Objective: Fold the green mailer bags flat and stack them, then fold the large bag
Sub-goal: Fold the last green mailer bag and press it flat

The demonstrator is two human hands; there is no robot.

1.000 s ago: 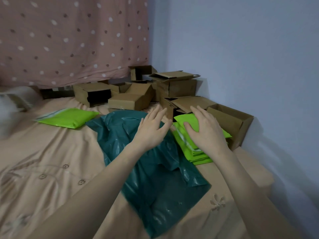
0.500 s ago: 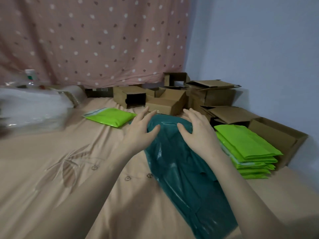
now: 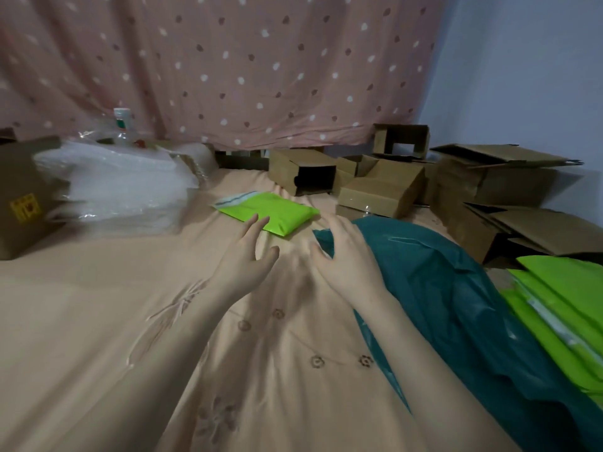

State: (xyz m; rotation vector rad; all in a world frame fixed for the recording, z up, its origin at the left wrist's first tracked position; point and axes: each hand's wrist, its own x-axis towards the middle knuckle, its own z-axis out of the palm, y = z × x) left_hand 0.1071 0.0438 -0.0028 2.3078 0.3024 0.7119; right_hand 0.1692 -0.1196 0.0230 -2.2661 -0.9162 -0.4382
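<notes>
One bright green mailer bag (image 3: 268, 213) lies alone on the peach bedsheet, just beyond my fingertips. My left hand (image 3: 246, 256) hovers in front of it, fingers spread, holding nothing. My right hand (image 3: 347, 256) is open too, over the left edge of the large dark teal bag (image 3: 456, 288), which lies crumpled to the right. A stack of folded green mailer bags (image 3: 561, 305) sits at the far right, partly cut off by the frame.
Several open cardboard boxes (image 3: 385, 187) crowd the back right against the dotted curtain and blue wall. Clear plastic packaging (image 3: 117, 187) and a bottle (image 3: 122, 125) sit at the back left, next to a brown box (image 3: 19, 203).
Both hands have left the stack and swung left past the teal bag toward the single green mailer. My view has turned left with them.
</notes>
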